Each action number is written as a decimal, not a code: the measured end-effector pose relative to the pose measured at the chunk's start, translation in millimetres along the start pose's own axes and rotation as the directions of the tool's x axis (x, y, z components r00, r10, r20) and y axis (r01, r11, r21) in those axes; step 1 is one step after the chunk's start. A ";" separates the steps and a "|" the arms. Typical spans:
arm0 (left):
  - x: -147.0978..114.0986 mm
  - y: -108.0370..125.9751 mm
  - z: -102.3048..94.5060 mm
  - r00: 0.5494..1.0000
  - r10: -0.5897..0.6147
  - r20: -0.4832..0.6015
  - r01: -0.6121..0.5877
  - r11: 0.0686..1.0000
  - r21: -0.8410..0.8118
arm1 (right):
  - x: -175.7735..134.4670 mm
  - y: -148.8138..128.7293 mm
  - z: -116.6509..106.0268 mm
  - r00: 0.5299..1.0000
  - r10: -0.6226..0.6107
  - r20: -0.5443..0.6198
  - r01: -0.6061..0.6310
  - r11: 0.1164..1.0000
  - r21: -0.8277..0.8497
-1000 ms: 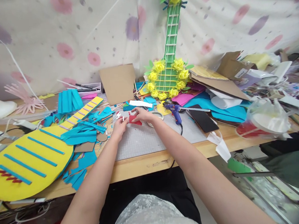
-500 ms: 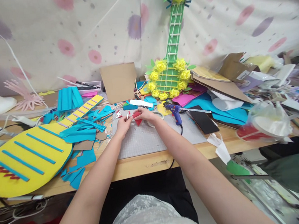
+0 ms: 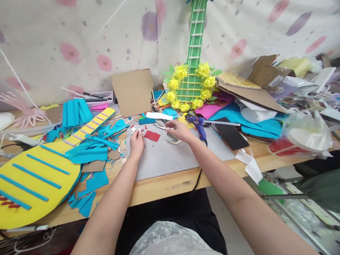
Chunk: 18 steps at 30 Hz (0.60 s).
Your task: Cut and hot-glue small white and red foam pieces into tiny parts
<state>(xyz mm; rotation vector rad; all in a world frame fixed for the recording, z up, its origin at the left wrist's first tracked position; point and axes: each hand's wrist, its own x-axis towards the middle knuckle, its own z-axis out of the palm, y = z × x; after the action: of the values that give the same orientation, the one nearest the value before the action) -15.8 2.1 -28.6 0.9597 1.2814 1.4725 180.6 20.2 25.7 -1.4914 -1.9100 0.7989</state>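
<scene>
My left hand [image 3: 136, 143] is closed in a pinch over the left part of the grey cutting mat [image 3: 163, 159], with a small white stick [image 3: 140, 130] between thumb and fingers. Just right of it a red paper piece [image 3: 152, 135] lies flat on the mat. My right hand [image 3: 179, 130] has its fingers closed on a pair of scissors [image 3: 160, 127], whose metal blades point left; the handles are hidden under the fingers. Partly below that hand is a roll of tape [image 3: 173, 139]. Several small white sticks [image 3: 133, 129] lie beyond my left hand.
On the left lies a yellow guitar-shaped board [image 3: 34, 179] with blue strips, among blue paper scraps [image 3: 87, 152]. A blue glue gun [image 3: 199, 127] and a black phone [image 3: 231, 135] are on the right. A green paper guitar [image 3: 194, 56] with yellow flowers leans at the back.
My right hand has let go of the red paper, now flat on the mat, and moved right to the scissors. My left hand has shifted slightly left, still pinching the small white stick.
</scene>
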 end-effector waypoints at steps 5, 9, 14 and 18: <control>-5.2 6.3 2.3 0.997 -0.027 -0.071 0.017 0.990 -0.142 | -41.2 33.7 -56.1 0.973 0.227 0.032 -0.223 0.968 -0.114; -5.9 5.0 0.5 0.998 0.005 -0.063 -0.016 0.984 -0.177 | -50.3 61.0 -81.3 0.915 0.336 -0.223 -0.400 0.829 -0.392; -6.9 2.8 -0.6 0.999 0.024 -0.023 -0.028 0.985 -0.170 | -31.0 75.5 -70.1 0.912 0.268 -0.312 -0.373 0.857 -0.355; -8.7 0.7 -1.0 0.998 0.059 -0.008 -0.060 0.993 -0.103 | -17.9 82.6 -56.3 0.832 0.430 -0.352 -0.476 0.878 -0.053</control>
<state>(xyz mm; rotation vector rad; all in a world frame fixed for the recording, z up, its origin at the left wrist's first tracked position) -14.6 -6.6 -27.9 0.9338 1.1770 1.5721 278.4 24.7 -1.4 -2.0671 -1.3975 0.5660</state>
